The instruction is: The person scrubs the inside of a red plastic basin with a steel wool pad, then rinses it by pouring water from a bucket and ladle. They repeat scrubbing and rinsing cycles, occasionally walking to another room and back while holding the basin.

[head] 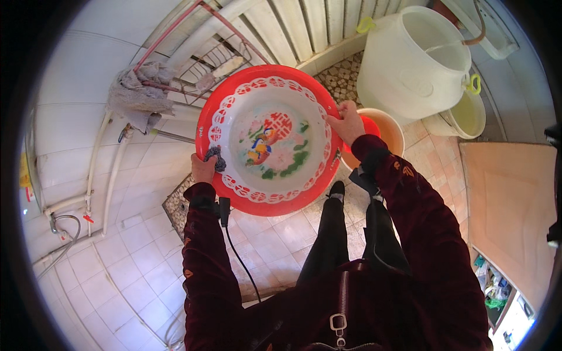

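Note:
A large enamel basin (pixel 281 145) with a red rim and a bird and flower pattern is held out in front of me. My left hand (pixel 204 168) grips its rim at the left and presses a dark grey scouring pad (pixel 215 158) against the inner edge. On the opposite side, my right hand (pixel 347 123) is closed on the rim, thumb over the inside and the fingers partly hidden. A little cloudy liquid seems to lie in the basin's bottom.
Behind the right hand stands a pale bucket (pixel 397 131) with a red item in it. A big white plastic barrel (pixel 412 66) with a hose is at upper right, a smaller bucket (pixel 472 114) beside it. A grey cloth (pixel 140 94) hangs on a wire rack (pixel 210 61) near a radiator (pixel 303 26).

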Demonstrator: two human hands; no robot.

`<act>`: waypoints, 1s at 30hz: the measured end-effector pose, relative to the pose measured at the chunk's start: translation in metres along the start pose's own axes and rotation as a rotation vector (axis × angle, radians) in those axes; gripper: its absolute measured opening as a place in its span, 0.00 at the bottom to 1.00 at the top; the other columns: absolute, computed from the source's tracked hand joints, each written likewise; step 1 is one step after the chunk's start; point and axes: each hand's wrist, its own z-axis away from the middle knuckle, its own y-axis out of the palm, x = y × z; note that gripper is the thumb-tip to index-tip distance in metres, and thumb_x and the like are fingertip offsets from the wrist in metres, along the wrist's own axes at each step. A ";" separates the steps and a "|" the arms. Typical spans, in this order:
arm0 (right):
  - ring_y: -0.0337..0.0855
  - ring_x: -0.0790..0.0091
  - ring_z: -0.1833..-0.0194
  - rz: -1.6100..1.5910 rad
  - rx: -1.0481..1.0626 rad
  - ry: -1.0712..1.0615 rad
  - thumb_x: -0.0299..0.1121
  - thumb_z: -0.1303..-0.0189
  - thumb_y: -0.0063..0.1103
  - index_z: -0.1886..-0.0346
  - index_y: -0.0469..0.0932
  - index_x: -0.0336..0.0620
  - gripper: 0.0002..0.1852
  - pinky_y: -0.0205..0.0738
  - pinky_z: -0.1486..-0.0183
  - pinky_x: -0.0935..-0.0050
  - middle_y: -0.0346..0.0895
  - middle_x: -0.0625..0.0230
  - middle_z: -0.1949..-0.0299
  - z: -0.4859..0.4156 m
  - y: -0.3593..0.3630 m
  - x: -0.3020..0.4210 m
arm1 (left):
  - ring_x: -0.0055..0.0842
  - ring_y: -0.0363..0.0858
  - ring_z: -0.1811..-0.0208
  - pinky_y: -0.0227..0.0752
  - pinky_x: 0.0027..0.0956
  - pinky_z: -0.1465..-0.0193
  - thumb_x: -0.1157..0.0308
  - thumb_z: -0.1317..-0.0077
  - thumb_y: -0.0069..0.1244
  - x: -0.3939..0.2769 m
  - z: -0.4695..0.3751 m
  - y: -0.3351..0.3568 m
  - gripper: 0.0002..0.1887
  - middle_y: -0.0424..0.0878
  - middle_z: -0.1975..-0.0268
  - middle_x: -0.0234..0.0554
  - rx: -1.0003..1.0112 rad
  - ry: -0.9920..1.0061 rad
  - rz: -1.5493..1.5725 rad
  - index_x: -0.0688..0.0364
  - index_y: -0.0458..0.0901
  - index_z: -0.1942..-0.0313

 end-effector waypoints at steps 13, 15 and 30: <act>0.73 0.72 0.63 -0.237 0.115 0.021 0.31 0.47 0.53 0.60 0.68 0.37 0.13 0.68 0.59 0.73 0.73 0.62 0.65 0.002 -0.003 0.026 | 0.25 0.76 0.67 0.71 0.28 0.62 0.78 0.47 0.48 -0.018 0.006 -0.018 0.14 0.77 0.65 0.42 0.111 -0.056 0.472 0.68 0.71 0.59; 0.73 0.73 0.64 -0.347 0.144 0.059 0.30 0.46 0.53 0.60 0.68 0.37 0.12 0.68 0.60 0.73 0.73 0.63 0.66 0.005 -0.001 0.033 | 0.24 0.76 0.66 0.71 0.27 0.62 0.78 0.47 0.48 -0.022 0.006 -0.021 0.14 0.78 0.64 0.42 0.154 -0.127 0.429 0.69 0.71 0.58; 0.75 0.73 0.62 -0.193 0.049 -0.331 0.31 0.42 0.53 0.59 0.71 0.38 0.10 0.71 0.57 0.72 0.75 0.64 0.64 -0.038 0.002 -0.007 | 0.18 0.71 0.74 0.68 0.24 0.70 0.75 0.44 0.46 -0.037 -0.023 0.003 0.10 0.74 0.71 0.33 0.397 -0.032 0.826 0.66 0.73 0.60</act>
